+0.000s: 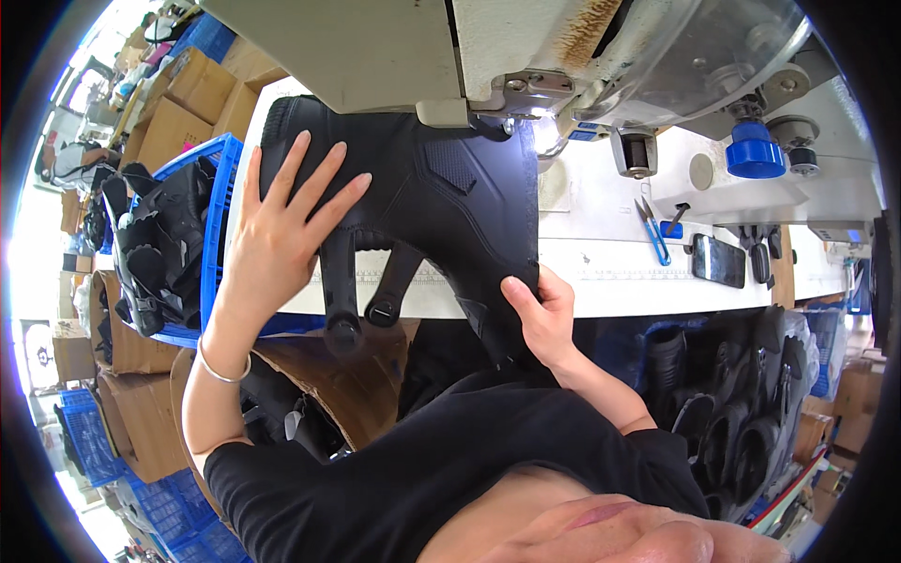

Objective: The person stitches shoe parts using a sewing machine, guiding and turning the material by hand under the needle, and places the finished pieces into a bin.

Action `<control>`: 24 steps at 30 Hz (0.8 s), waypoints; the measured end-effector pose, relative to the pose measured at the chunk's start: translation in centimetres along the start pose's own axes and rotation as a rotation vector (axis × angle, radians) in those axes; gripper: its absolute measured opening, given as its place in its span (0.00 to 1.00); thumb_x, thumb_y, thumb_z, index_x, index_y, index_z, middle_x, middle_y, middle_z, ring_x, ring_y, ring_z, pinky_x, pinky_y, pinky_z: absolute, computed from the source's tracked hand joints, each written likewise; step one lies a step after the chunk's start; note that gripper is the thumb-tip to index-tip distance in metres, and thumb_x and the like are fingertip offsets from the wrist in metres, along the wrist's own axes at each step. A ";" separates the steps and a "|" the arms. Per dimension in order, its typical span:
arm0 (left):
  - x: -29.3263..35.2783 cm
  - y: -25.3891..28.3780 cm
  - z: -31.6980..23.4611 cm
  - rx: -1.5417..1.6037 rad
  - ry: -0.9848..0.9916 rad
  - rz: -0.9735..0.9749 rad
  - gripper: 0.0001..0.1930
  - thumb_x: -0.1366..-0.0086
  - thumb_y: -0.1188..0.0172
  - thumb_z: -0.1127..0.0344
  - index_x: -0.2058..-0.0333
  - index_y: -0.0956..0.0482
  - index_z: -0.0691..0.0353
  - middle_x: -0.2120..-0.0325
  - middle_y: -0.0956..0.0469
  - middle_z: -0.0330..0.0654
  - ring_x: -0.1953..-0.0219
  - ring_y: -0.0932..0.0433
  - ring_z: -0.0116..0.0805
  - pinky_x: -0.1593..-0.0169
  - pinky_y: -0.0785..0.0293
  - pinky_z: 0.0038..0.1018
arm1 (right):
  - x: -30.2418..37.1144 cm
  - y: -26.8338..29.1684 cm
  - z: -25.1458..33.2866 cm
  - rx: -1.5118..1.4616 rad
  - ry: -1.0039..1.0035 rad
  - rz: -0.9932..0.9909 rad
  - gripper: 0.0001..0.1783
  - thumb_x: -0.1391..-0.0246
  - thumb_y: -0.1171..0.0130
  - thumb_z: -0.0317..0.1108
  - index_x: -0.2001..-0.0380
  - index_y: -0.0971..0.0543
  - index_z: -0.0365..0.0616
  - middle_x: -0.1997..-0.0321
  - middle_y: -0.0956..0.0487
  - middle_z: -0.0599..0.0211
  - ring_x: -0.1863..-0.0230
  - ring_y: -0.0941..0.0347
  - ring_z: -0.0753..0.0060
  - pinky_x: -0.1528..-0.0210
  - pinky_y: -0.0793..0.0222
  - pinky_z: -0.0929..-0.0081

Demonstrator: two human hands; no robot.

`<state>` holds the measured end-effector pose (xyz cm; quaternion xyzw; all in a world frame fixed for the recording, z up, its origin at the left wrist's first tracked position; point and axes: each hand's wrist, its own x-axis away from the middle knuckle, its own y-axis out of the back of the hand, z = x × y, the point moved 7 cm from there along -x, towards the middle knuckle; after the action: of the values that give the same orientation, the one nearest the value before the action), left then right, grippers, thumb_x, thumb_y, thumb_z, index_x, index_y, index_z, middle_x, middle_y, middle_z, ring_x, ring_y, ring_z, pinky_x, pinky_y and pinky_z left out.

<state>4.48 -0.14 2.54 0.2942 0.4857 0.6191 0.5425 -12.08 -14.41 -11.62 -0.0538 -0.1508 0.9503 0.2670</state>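
Note:
A black boot upper (404, 178), with a textured patch and two straps hanging off the table's edge, lies flat under the head of a sewing machine (394, 56). My left hand (282, 225) rests on its left part, fingers spread out and pressing flat. At the near right edge of the upper, my right hand (542, 305) grips it, thumb on top and fingers curled beneath. A lit spot shines by the needle area, where the upper's far right edge sits. The needle itself I cannot make out.
Blue-handled thread snips (652, 232) and a phone (718, 261) lie on the white table (601, 281) to the right. A blue crate (218, 225) of black pieces stands left. Black boots (741, 413) sit below right; cardboard boxes (141, 422) are at left.

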 end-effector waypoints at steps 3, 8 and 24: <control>-0.8 -0.2 0.9 0.019 -0.013 -0.004 0.38 0.59 0.38 0.80 0.44 0.29 0.48 0.40 0.35 0.41 0.35 0.42 0.48 0.34 0.51 0.53 | -0.7 -0.2 -0.1 0.015 -0.003 -0.019 0.09 0.41 0.43 0.31 0.63 0.22 0.35 0.70 0.24 0.77 0.69 0.34 0.88 0.67 0.38 0.87; -1.7 -0.7 1.9 0.049 -0.044 0.036 0.34 0.54 0.38 0.76 0.45 0.28 0.49 0.40 0.34 0.41 0.36 0.40 0.48 0.33 0.51 0.51 | -1.7 -0.4 0.1 0.008 0.009 -0.051 0.10 0.41 0.43 0.32 0.63 0.22 0.35 0.71 0.24 0.78 0.70 0.35 0.90 0.69 0.39 0.87; -5.6 -1.9 5.1 0.239 -0.086 0.030 0.29 0.52 0.36 0.72 0.48 0.24 0.46 0.50 0.25 0.38 0.43 0.32 0.38 0.33 0.52 0.42 | -5.4 -1.2 1.6 -0.095 -0.004 -0.081 0.09 0.41 0.43 0.34 0.64 0.22 0.38 0.72 0.25 0.80 0.72 0.36 0.91 0.70 0.40 0.89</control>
<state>11.14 -4.19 3.50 0.3905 0.5278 0.5515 0.5146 -7.13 -16.67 -9.59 -0.0586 -0.1982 0.9307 0.3019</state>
